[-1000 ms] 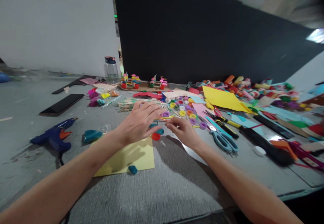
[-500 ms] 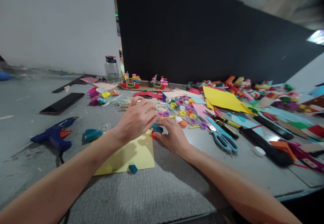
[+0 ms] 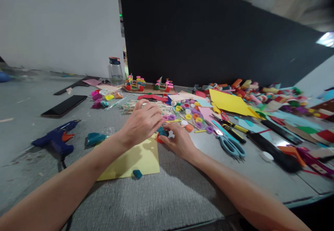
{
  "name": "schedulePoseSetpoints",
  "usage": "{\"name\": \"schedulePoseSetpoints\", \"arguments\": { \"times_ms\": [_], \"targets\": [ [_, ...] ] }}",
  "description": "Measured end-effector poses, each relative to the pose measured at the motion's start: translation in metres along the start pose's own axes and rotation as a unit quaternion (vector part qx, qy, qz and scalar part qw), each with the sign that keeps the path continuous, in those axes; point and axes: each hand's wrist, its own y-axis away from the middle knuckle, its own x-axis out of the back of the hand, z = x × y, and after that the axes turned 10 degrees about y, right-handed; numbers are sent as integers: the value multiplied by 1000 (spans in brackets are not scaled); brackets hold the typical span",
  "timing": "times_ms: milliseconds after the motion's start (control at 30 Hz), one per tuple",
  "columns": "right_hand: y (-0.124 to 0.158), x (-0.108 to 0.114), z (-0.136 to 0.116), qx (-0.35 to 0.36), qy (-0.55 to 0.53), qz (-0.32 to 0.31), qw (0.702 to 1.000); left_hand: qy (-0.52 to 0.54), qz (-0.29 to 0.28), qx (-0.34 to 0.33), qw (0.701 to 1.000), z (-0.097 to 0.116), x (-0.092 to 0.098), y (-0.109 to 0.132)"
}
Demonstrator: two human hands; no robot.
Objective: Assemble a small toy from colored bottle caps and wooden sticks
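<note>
The right hand (image 3: 179, 141), fingers narrowed, is pinching a small teal plastic cap (image 3: 163, 132) at the yellow paper sheet (image 3: 135, 159) corner; the left hand (image 3: 142, 123) is hiding its grip, so I cannot tell. Probably light, rigid, slippery: take its rim

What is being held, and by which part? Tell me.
A small teal cap, pinched at its edge by the right hand; the left hand touches it from above, its grip unclear.
</note>
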Motion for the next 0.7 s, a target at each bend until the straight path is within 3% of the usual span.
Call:
{"name": "schedulePoseSetpoints", "arguments": {
  "times_ms": [433,700],
  "targets": [
    [5,7,10,-30,7,1,1000,7,11,10,1000,-1,2,1],
    [8,18,23,-11,-3,-80,997,19,54,46,997,-8,13,-1]
  ]
}}
